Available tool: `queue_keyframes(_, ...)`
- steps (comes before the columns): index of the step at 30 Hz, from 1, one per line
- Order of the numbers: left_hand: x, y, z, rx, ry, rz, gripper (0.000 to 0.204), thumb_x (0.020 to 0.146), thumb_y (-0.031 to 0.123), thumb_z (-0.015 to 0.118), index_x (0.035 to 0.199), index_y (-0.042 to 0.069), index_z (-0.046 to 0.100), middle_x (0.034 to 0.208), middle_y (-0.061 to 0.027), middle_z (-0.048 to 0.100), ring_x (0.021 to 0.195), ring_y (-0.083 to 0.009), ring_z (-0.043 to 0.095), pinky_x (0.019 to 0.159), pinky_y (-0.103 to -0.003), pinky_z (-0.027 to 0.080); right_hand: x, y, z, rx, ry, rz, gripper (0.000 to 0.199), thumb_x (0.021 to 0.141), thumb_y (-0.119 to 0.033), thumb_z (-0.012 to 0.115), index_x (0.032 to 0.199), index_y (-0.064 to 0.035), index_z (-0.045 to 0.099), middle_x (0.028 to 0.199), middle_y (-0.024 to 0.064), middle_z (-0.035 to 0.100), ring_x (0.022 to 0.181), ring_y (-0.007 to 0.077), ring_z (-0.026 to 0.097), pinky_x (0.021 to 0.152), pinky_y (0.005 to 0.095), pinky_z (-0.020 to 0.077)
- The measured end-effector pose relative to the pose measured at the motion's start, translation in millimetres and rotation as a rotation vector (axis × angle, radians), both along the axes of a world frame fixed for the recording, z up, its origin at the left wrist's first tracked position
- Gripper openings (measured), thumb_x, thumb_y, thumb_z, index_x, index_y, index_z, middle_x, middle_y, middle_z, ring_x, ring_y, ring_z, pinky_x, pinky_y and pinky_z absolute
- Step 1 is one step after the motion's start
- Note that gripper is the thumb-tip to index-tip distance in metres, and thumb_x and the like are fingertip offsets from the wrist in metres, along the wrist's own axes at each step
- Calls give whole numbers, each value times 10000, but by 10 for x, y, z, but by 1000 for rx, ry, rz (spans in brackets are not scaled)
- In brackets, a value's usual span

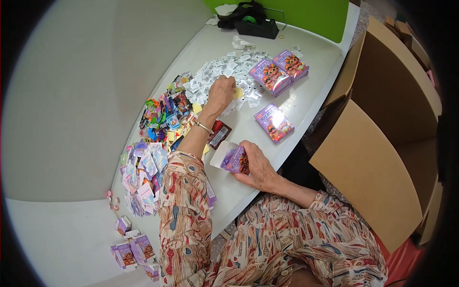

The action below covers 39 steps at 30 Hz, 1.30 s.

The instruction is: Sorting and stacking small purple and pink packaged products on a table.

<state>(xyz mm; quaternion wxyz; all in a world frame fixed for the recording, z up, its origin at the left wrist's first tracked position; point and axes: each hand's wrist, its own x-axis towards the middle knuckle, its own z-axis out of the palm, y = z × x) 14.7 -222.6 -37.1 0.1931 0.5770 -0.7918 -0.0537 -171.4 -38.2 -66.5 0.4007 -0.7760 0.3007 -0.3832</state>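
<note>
My right hand [259, 166] is closed round a small purple printed box [235, 161], whose white end flap stands open toward the left. My left hand [222, 93] reaches over a heap of small white printed slips [205, 76], fingers curled together. Beside its fingertips is a yellow slip [238, 93]; whether it is gripped is unclear. Just left of that wrist lies a pile of small colourful pieces [165, 114], with yellow slips among them. Pastel cards [146, 174] are heaped nearer me. A dark red packet [220, 134] lies partly beside my left forearm.
Shiny wrapped purple boxes [274, 123] sit on the table's right side, more [271, 76] behind. A black tape dispenser [257, 29] stands at the far edge. Small purple boxes [142, 248] lie lower left. A large open cardboard carton [373, 167] stands right of the table.
</note>
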Motion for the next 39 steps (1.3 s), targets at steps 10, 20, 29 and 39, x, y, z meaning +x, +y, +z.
queue_keyframes(10,-65,122,140,61,187,-25,174,777,16,578,949,3,593,781,-161,634,723,-314,628,677,-390,489,-15,18,-77,2,13,0,821,714,-156,762,1331,46,259,1233,253,407,1118,420,448,977,456,381)
queue_keyframes(20,-329,-162,-47,132,-112,-46,255,730,64,608,976,10,644,791,-182,677,767,-326,664,708,-412,512,20,31,-73,-84,-75,-80,694,713,-141,761,1251,-5,344,1056,199,474,982,373,499,857,424,423)
queue_keyframes(29,26,321,475,246,482,90,141,843,135,670,892,3,656,736,17,618,685,-60,552,591,-204,440,17,23,-16,-49,-81,-65,729,715,-151,769,1275,10,330,1094,209,472,1017,380,508,882,425,433)
queue_keyframes(39,-191,1888,1053,218,620,138,84,887,88,608,879,5,614,740,-26,622,643,-113,592,580,-241,464,64,-1,-19,21,-90,-117,776,703,-135,789,1296,21,314,1101,211,468,999,376,531,856,415,454)
